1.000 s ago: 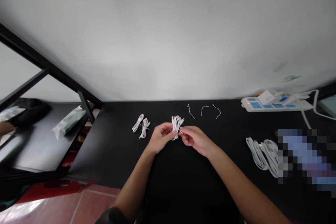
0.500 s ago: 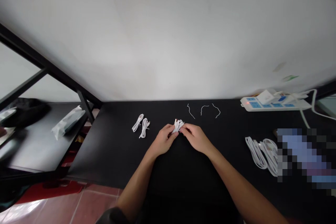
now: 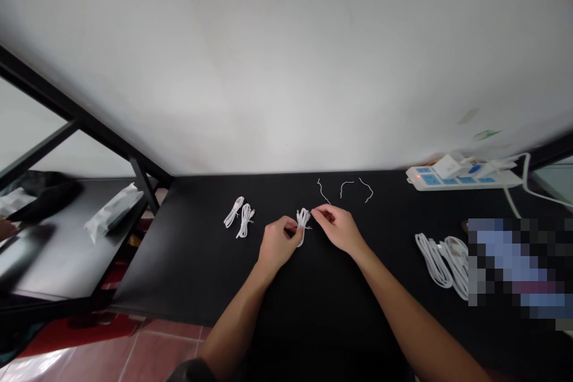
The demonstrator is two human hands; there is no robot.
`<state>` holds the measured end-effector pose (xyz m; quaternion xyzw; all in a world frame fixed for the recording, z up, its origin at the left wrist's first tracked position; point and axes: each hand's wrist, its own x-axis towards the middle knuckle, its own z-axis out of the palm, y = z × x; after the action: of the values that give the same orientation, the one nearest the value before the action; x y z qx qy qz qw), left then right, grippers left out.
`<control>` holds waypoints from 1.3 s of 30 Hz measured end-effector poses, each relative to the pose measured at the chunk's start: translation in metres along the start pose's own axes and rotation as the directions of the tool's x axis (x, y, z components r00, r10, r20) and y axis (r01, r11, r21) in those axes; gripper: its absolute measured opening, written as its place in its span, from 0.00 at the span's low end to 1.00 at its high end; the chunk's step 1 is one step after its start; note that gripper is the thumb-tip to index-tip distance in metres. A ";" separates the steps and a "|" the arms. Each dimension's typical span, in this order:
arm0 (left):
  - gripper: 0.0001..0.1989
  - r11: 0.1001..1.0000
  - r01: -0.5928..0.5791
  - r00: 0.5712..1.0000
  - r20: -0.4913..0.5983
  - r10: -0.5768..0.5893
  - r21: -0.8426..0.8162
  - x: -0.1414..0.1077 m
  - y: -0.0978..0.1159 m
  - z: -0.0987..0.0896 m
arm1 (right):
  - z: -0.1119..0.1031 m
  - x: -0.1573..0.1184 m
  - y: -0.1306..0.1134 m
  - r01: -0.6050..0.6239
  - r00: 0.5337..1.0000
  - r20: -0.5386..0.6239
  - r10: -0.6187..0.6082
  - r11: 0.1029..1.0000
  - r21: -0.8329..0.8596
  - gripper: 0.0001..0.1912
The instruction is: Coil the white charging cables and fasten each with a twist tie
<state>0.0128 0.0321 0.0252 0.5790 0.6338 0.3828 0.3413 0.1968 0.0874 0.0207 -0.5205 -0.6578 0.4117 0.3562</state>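
Observation:
A folded white cable bundle [image 3: 303,220] is between my hands near the middle of the black table [image 3: 197,274], a thin tie sticking out at its side. My left hand [image 3: 280,242] pinches the bundle's lower left part. Just right of the bundle is my right hand [image 3: 338,227], its fingertips pressed together close to the cable; whether they hold something is too small to tell. Two tied white cable bundles [image 3: 233,212] [image 3: 245,220] lie to the left. Three thin white ties [image 3: 323,191] [image 3: 345,187] [image 3: 367,189] lie behind my right hand.
Larger white cable coils [image 3: 441,259] lie at the right beside a pixelated area. A white power strip [image 3: 465,180] with plugs sits at the back right, against the wall. At the left, a black frame borders another table with a plastic-wrapped package [image 3: 114,209]; a person's hand shows at the edge.
The bundle has turned more upright and sits slightly lower. My right hand has moved off it a little to the right. A person's hand has appeared at the far left.

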 end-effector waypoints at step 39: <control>0.23 0.764 -0.354 0.933 0.140 0.332 0.539 -0.042 -0.034 -0.032 | -0.021 -0.087 0.046 0.205 0.951 -0.026 -0.308 0.690 -0.695 0.25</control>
<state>-0.0270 -0.0143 0.0104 0.7656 0.5945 0.2270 0.0940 0.2513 0.0112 -0.0164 -0.5450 -0.8023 0.0487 0.2386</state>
